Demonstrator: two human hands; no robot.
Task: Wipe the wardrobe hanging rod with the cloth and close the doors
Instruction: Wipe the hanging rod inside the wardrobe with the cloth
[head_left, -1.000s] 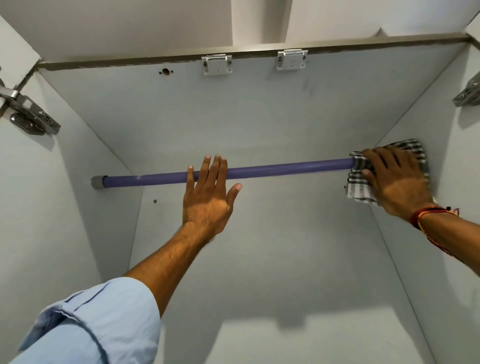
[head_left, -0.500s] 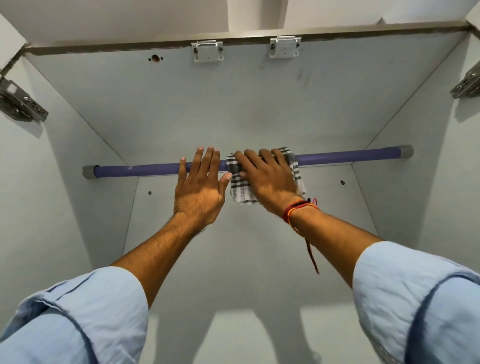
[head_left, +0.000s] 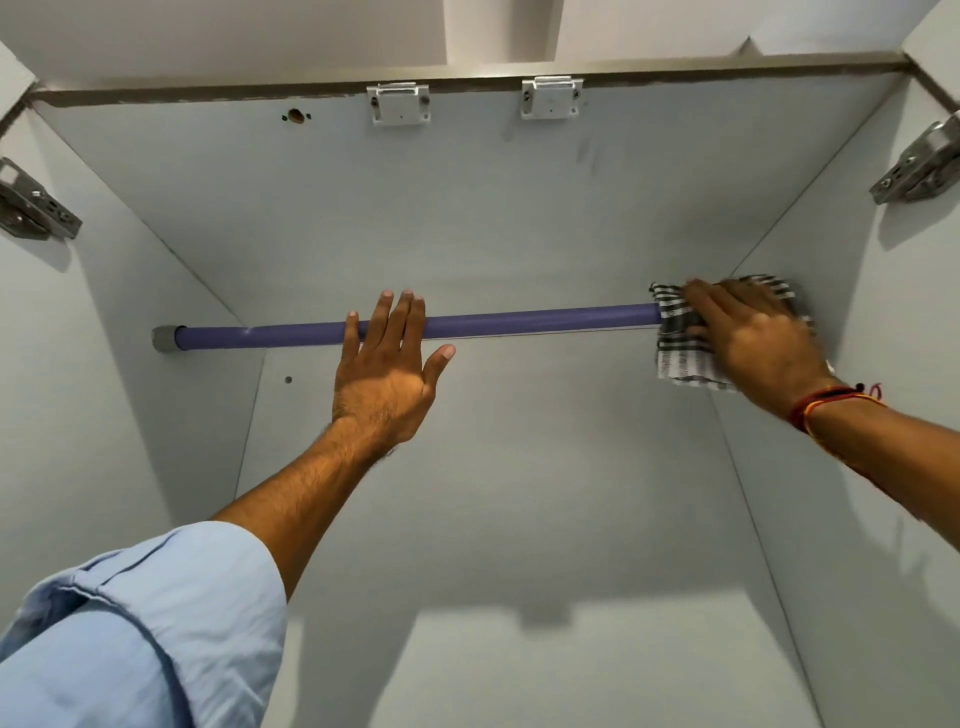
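A purple hanging rod (head_left: 540, 321) runs across the white wardrobe interior, with a grey end socket (head_left: 165, 340) on the left wall. My left hand (head_left: 387, 364) lies flat against the rod near its middle, fingers spread and holding nothing. My right hand (head_left: 753, 343) presses a black-and-white checked cloth (head_left: 678, 345) around the rod's right end, close to the right side wall. The rod's right socket is hidden by the cloth and hand. The doors themselves are out of frame.
Metal door hinges sit on the left wall (head_left: 31, 205) and right wall (head_left: 919, 166). Two white catches (head_left: 398, 103) (head_left: 551, 96) are fixed under the wardrobe's top panel front edge. A small hole (head_left: 296, 116) marks the top panel.
My right hand slid the cloth from the rod's middle, beside my left hand, back out to the right end. My left hand stayed on the rod.
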